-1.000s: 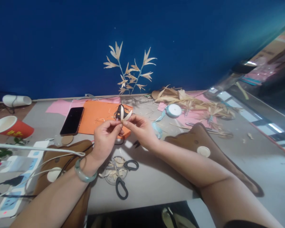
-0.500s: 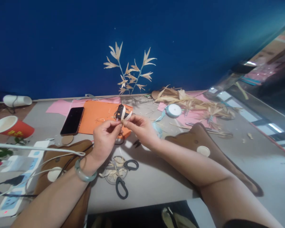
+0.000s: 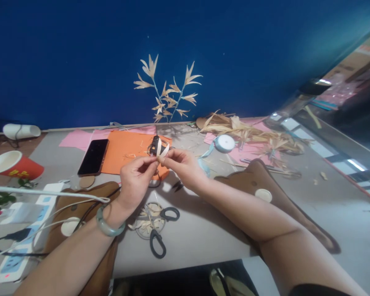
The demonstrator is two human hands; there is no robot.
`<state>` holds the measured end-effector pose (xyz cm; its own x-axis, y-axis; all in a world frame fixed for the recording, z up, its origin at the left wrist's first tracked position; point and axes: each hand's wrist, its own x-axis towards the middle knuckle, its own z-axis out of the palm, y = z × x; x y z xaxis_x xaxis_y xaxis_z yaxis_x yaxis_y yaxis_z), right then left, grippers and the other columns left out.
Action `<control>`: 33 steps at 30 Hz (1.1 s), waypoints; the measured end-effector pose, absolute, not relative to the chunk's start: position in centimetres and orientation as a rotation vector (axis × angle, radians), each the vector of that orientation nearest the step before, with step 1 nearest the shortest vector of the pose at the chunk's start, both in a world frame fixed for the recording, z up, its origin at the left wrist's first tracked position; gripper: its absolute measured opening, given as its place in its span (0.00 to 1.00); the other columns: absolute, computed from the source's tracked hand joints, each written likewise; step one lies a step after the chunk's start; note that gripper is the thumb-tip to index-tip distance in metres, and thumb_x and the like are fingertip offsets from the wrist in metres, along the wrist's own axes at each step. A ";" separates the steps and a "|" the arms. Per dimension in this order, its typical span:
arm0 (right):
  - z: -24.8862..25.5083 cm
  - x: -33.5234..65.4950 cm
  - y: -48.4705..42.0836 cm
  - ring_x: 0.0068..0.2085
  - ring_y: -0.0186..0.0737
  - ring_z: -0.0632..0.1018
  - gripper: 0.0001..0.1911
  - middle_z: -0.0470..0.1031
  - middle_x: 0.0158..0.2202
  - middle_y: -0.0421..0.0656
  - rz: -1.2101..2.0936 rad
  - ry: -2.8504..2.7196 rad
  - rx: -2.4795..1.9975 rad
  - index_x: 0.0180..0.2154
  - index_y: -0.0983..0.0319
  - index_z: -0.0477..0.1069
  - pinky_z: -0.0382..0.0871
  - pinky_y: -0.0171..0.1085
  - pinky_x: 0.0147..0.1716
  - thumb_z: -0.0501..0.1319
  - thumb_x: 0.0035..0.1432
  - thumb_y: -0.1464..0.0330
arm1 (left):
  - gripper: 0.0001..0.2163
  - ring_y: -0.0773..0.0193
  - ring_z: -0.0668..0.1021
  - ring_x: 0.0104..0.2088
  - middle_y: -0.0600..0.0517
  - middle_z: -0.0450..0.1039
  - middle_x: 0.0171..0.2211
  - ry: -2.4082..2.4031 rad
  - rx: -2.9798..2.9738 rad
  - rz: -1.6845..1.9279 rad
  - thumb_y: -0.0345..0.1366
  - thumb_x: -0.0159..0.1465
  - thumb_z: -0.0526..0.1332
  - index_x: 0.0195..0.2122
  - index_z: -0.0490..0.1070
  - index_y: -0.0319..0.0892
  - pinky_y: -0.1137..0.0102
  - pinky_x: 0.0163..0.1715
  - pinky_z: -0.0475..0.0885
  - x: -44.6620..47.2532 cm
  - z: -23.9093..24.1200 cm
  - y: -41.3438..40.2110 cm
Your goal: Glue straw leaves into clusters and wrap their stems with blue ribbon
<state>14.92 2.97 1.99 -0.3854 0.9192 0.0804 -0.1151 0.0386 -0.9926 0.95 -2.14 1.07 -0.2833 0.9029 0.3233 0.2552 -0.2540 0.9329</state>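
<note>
Both hands meet fingertip to fingertip over the middle of the table. My left hand (image 3: 137, 174) and my right hand (image 3: 183, 166) pinch the base of a small pale husk piece (image 3: 163, 149), whose petal-like strips stick up from the fingers. Just behind it lies a small black device (image 3: 156, 144) with a cable. Below the hands, black-handled scissors (image 3: 157, 236) rest over a round dish (image 3: 142, 227) of husk scraps. Beyond, against the blue wall, stands a branched stem with several husk flowers (image 3: 175, 98).
An orange sheet (image 3: 123, 144) and a phone (image 3: 93, 157) lie to the left, near a red paper cup (image 3: 15, 164) and a power strip (image 3: 31, 234). On the right are a ribbon spool (image 3: 225, 143), dried husks (image 3: 253, 131) and a brown mat (image 3: 253, 181).
The husk piece has tilted slightly in my fingertips, its strips leaning a bit differently. Both hands keep their pinch in nearly the same place.
</note>
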 end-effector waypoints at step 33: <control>2.5 15.7 3.8 0.32 0.33 0.74 0.08 0.76 0.29 0.40 1.305 -1.746 -0.873 0.29 0.63 0.73 0.68 0.36 0.35 0.67 0.49 0.65 | 0.06 0.68 0.76 0.22 0.53 0.75 0.22 1.497 1.291 1.507 0.34 0.54 0.66 0.30 0.75 0.37 0.75 0.23 0.70 1.0 1.5 -2.1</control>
<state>15.71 3.80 2.53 -0.4661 0.8665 0.1789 0.0741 0.2397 -0.9680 1.00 -2.14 1.52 -0.3086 0.9306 0.1968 0.1906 -0.1422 0.9713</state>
